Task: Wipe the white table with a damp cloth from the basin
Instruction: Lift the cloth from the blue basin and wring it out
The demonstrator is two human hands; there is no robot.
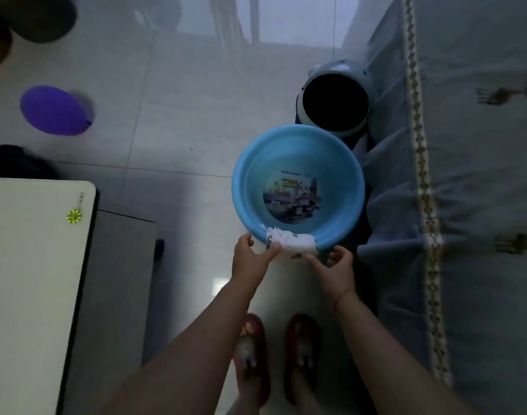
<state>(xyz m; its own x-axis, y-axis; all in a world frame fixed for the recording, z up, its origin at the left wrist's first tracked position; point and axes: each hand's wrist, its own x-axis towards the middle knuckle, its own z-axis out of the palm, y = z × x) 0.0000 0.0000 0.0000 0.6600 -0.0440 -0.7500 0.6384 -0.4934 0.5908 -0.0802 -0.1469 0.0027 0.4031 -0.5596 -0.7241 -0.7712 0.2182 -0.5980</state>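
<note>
A round blue basin (298,151) with a printed picture on its bottom stands on the tiled floor. A white patterned cloth (290,241) hangs over the basin's near rim. My left hand (251,257) pinches the cloth's left end, thumb and fingers curled onto it. My right hand (335,265) pinches the cloth's lower right edge below the rim. The white table (31,265) fills the lower left, its top bare except for a small green sticker (74,216).
A grey bin with a dark opening (335,103) stands just behind the basin. A blue-covered sofa (472,190) runs along the right. A purple balloon (54,110) lies on the floor at the left. My feet in red slippers (253,354) are below the basin.
</note>
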